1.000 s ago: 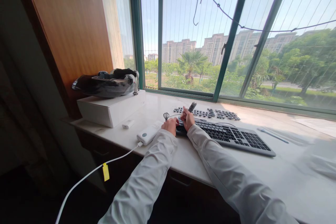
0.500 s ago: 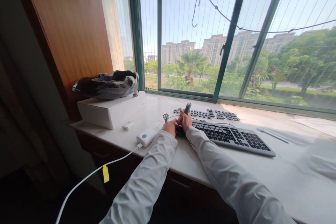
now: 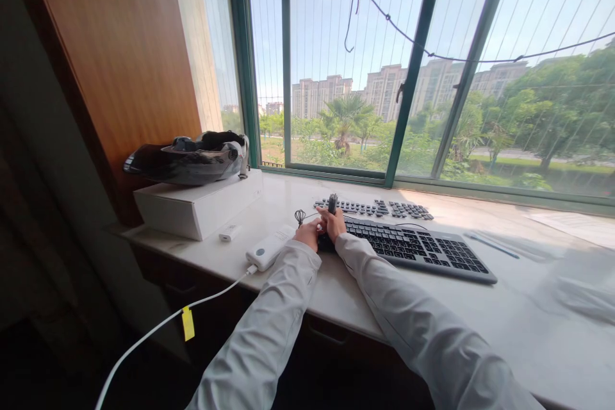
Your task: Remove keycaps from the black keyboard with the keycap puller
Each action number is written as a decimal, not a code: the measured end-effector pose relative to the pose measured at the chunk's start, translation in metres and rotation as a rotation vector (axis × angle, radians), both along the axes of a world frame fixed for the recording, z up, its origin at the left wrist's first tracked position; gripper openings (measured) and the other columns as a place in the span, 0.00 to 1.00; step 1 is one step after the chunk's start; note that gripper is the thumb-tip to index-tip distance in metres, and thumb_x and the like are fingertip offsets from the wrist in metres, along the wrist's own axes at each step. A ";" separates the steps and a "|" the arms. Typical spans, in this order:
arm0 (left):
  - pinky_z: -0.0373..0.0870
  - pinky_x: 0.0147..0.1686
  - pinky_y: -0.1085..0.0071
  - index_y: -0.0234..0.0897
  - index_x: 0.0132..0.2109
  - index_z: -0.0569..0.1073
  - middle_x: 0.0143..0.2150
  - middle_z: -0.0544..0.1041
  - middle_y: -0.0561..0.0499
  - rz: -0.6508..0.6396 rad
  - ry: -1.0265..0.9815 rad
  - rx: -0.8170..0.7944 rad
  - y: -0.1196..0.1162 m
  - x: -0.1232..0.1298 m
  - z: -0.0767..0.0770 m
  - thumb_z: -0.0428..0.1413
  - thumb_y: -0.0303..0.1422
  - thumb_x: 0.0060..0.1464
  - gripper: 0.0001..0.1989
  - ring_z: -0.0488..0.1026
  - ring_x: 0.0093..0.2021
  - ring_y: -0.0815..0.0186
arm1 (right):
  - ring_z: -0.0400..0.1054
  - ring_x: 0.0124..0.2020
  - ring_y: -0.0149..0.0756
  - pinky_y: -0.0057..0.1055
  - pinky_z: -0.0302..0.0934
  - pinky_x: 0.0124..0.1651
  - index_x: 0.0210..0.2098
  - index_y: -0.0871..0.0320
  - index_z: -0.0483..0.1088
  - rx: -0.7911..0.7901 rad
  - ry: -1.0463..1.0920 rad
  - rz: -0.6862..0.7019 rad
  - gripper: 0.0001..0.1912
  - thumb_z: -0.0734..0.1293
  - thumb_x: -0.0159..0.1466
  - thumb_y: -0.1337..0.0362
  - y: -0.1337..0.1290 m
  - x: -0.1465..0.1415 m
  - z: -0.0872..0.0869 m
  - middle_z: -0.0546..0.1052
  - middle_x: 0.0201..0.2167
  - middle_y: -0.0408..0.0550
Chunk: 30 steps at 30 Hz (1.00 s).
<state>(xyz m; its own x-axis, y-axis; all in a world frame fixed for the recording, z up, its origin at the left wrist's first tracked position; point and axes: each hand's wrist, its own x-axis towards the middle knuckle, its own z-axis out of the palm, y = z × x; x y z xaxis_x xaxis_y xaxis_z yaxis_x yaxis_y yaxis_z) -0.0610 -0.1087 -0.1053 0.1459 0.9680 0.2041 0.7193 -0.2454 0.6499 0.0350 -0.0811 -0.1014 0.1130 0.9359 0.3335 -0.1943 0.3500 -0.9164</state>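
Keyboard (image 3: 418,248) lay on the pale stone sill (image 3: 346,295) under the window, its left end hidden by both hands. In the head view the right hand (image 3: 334,224) was closed around a small dark tool (image 3: 332,203) that stood almost upright above the left corner keys, and the left hand (image 3: 307,234) rested curled just beside it, touching the keyboard's edge; whether it held anything, I cannot tell. A row of loose keycaps (image 3: 379,208) lay behind the keyboard, on the far side, and a small wire loop (image 3: 300,214) was near the left hand. I judge that keys were being worked at the left end; the next move would need the tool tip set exactly on one key while the other hand steadied the board. To the left were a white device (image 3: 269,248) with its cable (image 3: 158,333), a white box (image 3: 196,205) carrying a dark headset (image 3: 185,160), and far right a pen (image 3: 492,245). Nothing blocked the hands, though the white device lay close to the left wrist.
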 end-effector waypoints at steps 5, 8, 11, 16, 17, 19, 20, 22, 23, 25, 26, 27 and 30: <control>0.66 0.41 0.67 0.44 0.50 0.72 0.40 0.78 0.48 -0.034 0.140 0.109 0.001 -0.001 -0.002 0.50 0.26 0.55 0.17 0.73 0.42 0.58 | 0.44 0.14 0.24 0.27 0.43 0.16 0.14 0.55 0.52 0.056 -0.117 -0.065 0.19 0.66 0.50 0.56 0.003 0.002 -0.004 0.51 0.10 0.36; 0.67 0.40 0.67 0.44 0.51 0.71 0.40 0.78 0.48 -0.043 0.169 0.120 0.001 -0.001 -0.002 0.49 0.26 0.55 0.17 0.74 0.42 0.58 | 0.46 0.14 0.25 0.27 0.45 0.17 0.13 0.55 0.53 0.087 -0.171 -0.088 0.18 0.65 0.50 0.55 0.006 0.003 -0.007 0.52 0.10 0.36; 0.67 0.40 0.67 0.45 0.52 0.71 0.41 0.78 0.47 -0.024 0.180 0.108 0.001 0.000 -0.002 0.49 0.27 0.56 0.18 0.74 0.42 0.58 | 0.47 0.15 0.25 0.27 0.45 0.17 0.13 0.55 0.53 0.092 -0.197 -0.094 0.18 0.65 0.50 0.55 0.009 0.004 -0.008 0.53 0.10 0.37; 0.68 0.40 0.69 0.45 0.50 0.72 0.41 0.77 0.48 -0.040 0.189 0.133 0.006 0.000 -0.006 0.49 0.25 0.56 0.18 0.74 0.42 0.61 | 0.45 0.13 0.24 0.27 0.43 0.16 0.12 0.55 0.51 0.046 -0.159 -0.051 0.19 0.65 0.51 0.56 0.012 0.004 -0.007 0.51 0.09 0.36; 0.68 0.40 0.69 0.46 0.50 0.73 0.42 0.77 0.49 -0.042 0.188 0.148 0.007 0.000 -0.007 0.49 0.25 0.56 0.17 0.74 0.43 0.61 | 0.45 0.13 0.25 0.27 0.43 0.15 0.12 0.55 0.51 0.037 -0.149 -0.044 0.19 0.65 0.51 0.56 0.013 0.004 -0.007 0.51 0.09 0.36; 0.68 0.41 0.69 0.45 0.48 0.74 0.43 0.77 0.49 -0.039 0.192 0.167 0.010 0.000 -0.008 0.51 0.26 0.55 0.16 0.74 0.44 0.61 | 0.45 0.12 0.25 0.27 0.43 0.15 0.12 0.55 0.52 0.036 -0.145 -0.049 0.19 0.65 0.51 0.56 0.013 0.005 -0.006 0.51 0.09 0.36; 0.68 0.41 0.68 0.45 0.48 0.75 0.43 0.77 0.49 -0.039 0.198 0.167 0.010 0.000 -0.008 0.51 0.26 0.55 0.15 0.74 0.44 0.60 | 0.45 0.13 0.25 0.27 0.44 0.15 0.13 0.55 0.52 0.044 -0.152 -0.061 0.19 0.64 0.51 0.56 0.013 0.005 -0.007 0.51 0.09 0.36; 0.68 0.42 0.68 0.45 0.47 0.76 0.43 0.78 0.49 -0.047 0.208 0.157 0.011 0.000 -0.006 0.52 0.27 0.55 0.15 0.74 0.44 0.59 | 0.45 0.13 0.25 0.27 0.44 0.16 0.13 0.54 0.52 0.061 -0.176 -0.087 0.19 0.64 0.51 0.55 0.012 0.006 -0.007 0.51 0.09 0.36; 0.68 0.43 0.67 0.45 0.47 0.76 0.42 0.78 0.49 -0.052 0.210 0.149 0.010 0.000 -0.005 0.52 0.27 0.55 0.15 0.74 0.44 0.59 | 0.46 0.13 0.25 0.27 0.45 0.16 0.13 0.54 0.52 0.069 -0.190 -0.097 0.19 0.64 0.51 0.55 0.012 0.007 -0.008 0.51 0.09 0.36; 0.68 0.44 0.68 0.44 0.47 0.76 0.42 0.78 0.49 -0.058 0.202 0.133 0.009 -0.001 -0.003 0.52 0.27 0.55 0.15 0.74 0.44 0.60 | 0.46 0.14 0.25 0.27 0.45 0.17 0.13 0.55 0.52 0.090 -0.220 -0.104 0.19 0.64 0.51 0.55 0.010 0.007 -0.008 0.52 0.10 0.36; 0.68 0.45 0.68 0.44 0.46 0.77 0.41 0.78 0.49 -0.058 0.195 0.126 0.008 -0.001 -0.002 0.52 0.27 0.55 0.15 0.74 0.44 0.61 | 0.46 0.14 0.25 0.27 0.46 0.17 0.13 0.55 0.53 0.100 -0.238 -0.103 0.19 0.64 0.51 0.55 0.009 0.008 -0.008 0.52 0.10 0.37; 0.68 0.45 0.69 0.45 0.46 0.77 0.41 0.78 0.50 -0.060 0.189 0.118 0.007 -0.001 -0.002 0.52 0.26 0.55 0.15 0.74 0.44 0.62 | 0.46 0.15 0.25 0.27 0.46 0.17 0.13 0.55 0.53 0.108 -0.260 -0.099 0.19 0.64 0.51 0.55 0.007 0.008 -0.007 0.52 0.10 0.37; 0.68 0.45 0.67 0.44 0.47 0.77 0.41 0.79 0.48 -0.052 0.188 0.088 0.006 -0.002 0.000 0.52 0.25 0.54 0.16 0.74 0.45 0.60 | 0.47 0.15 0.25 0.26 0.45 0.18 0.13 0.56 0.56 0.124 -0.352 -0.077 0.17 0.65 0.50 0.56 0.002 0.008 -0.004 0.54 0.11 0.37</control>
<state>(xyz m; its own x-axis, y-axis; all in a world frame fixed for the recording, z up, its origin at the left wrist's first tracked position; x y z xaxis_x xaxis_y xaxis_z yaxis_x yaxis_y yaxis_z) -0.0630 -0.1031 -0.1053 0.2391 0.9377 0.2523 0.8105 -0.3358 0.4800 0.0429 -0.0794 -0.1057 0.0393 0.8794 0.4745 0.1562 0.4636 -0.8722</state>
